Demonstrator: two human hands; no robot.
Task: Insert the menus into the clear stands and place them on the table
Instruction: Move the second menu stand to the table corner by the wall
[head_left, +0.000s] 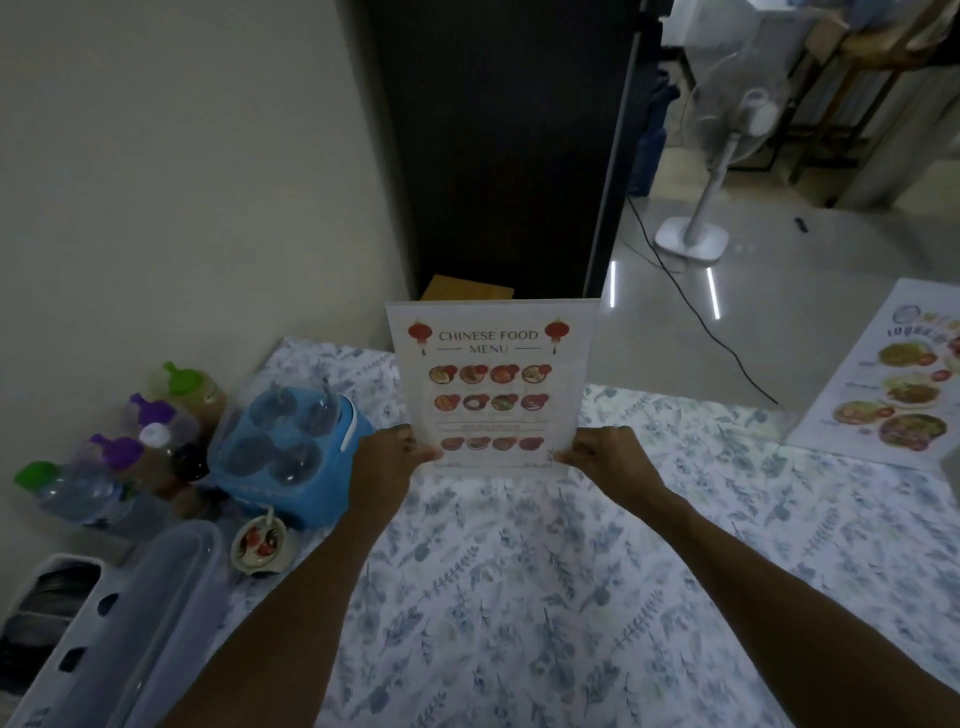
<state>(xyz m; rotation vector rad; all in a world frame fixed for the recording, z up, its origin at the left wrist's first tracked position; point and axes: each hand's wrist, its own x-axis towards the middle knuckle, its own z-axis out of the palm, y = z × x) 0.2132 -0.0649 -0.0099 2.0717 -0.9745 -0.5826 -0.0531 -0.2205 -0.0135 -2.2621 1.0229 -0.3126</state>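
A clear stand (584, 322) with the Chinese food menu (491, 379) inside it stands upright near the middle of the table (519, 597), facing me. My left hand (387, 460) grips its lower left edge. My right hand (610, 460) grips its lower right edge. The stand's base is at the tablecloth; I cannot tell whether it rests on it. A second menu (893, 384), with food pictures, is at the table's right edge, partly cut off by the frame.
Several bottles (130, 441) with green and purple caps stand at the left. Beside them are a blue holder with upturned glasses (291, 441), a small sauce dish (260, 543) and a clear lidded box (130, 623). A standing fan (696, 208) is on the floor beyond.
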